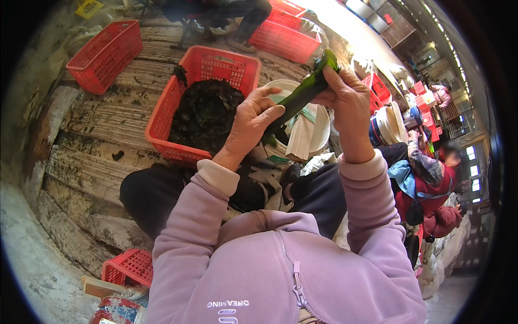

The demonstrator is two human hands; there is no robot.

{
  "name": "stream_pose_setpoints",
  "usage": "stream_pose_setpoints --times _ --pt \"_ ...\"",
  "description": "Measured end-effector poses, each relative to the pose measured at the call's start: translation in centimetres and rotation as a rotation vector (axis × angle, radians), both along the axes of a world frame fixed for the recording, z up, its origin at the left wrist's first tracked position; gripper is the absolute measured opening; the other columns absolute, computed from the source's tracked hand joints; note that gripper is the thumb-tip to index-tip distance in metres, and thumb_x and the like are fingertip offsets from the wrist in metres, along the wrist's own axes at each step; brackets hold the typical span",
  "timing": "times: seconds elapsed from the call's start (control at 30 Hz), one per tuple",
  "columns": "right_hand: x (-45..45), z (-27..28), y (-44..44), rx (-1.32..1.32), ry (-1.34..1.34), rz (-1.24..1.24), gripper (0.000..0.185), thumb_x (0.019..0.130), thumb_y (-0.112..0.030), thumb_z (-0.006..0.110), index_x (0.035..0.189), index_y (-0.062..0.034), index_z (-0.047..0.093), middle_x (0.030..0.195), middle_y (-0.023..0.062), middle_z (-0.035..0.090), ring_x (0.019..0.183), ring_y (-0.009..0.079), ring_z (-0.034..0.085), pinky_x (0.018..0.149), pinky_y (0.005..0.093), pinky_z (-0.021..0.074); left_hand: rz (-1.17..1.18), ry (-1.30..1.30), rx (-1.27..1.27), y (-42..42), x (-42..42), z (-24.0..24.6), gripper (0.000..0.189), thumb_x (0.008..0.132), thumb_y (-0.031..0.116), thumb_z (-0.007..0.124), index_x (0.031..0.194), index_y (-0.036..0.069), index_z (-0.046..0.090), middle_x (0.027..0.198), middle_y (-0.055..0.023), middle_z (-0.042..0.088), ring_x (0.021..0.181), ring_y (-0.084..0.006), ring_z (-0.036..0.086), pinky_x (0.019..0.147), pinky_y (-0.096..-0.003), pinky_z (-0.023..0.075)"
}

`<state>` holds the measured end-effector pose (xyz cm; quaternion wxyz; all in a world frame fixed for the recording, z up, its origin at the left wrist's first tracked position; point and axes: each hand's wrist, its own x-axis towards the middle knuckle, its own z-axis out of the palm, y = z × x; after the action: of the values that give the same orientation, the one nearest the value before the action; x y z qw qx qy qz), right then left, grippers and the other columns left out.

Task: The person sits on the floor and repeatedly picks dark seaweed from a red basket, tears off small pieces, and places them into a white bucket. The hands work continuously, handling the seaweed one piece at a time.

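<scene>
A long dark green strip of seaweed (301, 95), probably kelp, stretches between my two hands above a white bucket. My right hand (343, 91) pinches its upper end between thumb and fingers. Lower down, my left hand (255, 115) grips the strip with the thumb on top, and its index finger is raised. Below the strip stands the round white bucket (321, 139), with a wooden block (300, 139) lying across its rim. To the left of it, a red plastic crate (162, 117) holds a heap of dark wet seaweed (204, 109).
Wooden planks (97, 121) form the floor, with seaweed scraps on them. Another red crate (107, 56) stands far left; stacked red crates (283, 38) stand ahead. At right sits a co-worker (429, 182) beside white buckets (390, 125). A paint-worn drum (115, 310) is at lower left.
</scene>
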<state>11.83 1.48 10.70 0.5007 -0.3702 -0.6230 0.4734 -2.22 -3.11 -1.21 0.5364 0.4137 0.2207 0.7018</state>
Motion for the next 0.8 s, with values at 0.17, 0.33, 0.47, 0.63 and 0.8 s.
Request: stream_pose_setpoints --times 0.17,0.33,0.47,0.63,0.8 --pt "-1.3 1.0 1.4 0.203 -0.168 -0.06 0.017 0.087 -0.012 0.062 0.087 0.0036 0.068 0.07 0.0072 0.066 0.052 0.0096 0.061 0.045 0.0194 0.0493 -0.18 0.381 -0.12 -0.4 -2.8 -0.1 0.016 0.091 0.008 0.056 0.101 -0.002 0.064 0.088 0.0007 0.064 0.078 -0.0045 0.056 0.073 -0.0196 0.0467" --pt "-2.5 3.6 2.6 0.346 -0.239 -0.142 0.02 0.085 -0.014 0.062 0.089 0.0045 0.068 0.067 0.0096 0.064 0.052 0.0145 0.061 0.046 0.0227 0.0481 -0.45 0.088 -0.2 -0.6 -4.9 0.4 0.015 0.093 0.011 0.051 0.097 -0.002 0.058 0.062 -0.0026 0.054 0.052 -0.0105 0.05 0.073 -0.0277 0.0512" --pt "-2.7 7.9 3.4 0.495 -0.087 -0.131 0.025 0.089 -0.019 0.062 0.097 0.0037 0.066 0.078 0.0086 0.066 0.061 0.0129 0.062 0.059 0.0231 0.0523 -0.208 0.381 -0.045 1.1 -11.5 4.4 0.015 0.091 0.013 0.055 0.09 0.0 0.06 0.06 0.0012 0.051 0.051 -0.0067 0.046 0.063 -0.0236 0.0465" --pt "-2.1 6.1 2.1 0.617 -0.232 -0.081 0.024 0.093 -0.018 0.05 0.101 -0.0015 0.066 0.082 0.0093 0.066 0.069 0.0153 0.066 0.059 0.0264 0.0549 -0.158 0.471 -0.044 3.7 -15.3 4.5 0.014 0.088 0.014 0.058 0.089 0.002 0.065 0.062 0.0029 0.052 0.05 -0.0051 0.046 0.06 -0.0205 0.045" --pt "-2.3 -3.2 1.5 -0.201 0.117 -0.071 0.019 0.09 -0.015 0.06 0.095 0.0041 0.062 0.081 0.0121 0.067 0.059 0.0166 0.065 0.054 0.027 0.0569 0.178 0.551 -0.282 3.7 -8.1 -6.2 0.02 0.078 0.014 0.069 0.089 -0.001 0.064 0.072 -0.0042 0.061 0.062 -0.0155 0.056 0.068 -0.028 0.048"
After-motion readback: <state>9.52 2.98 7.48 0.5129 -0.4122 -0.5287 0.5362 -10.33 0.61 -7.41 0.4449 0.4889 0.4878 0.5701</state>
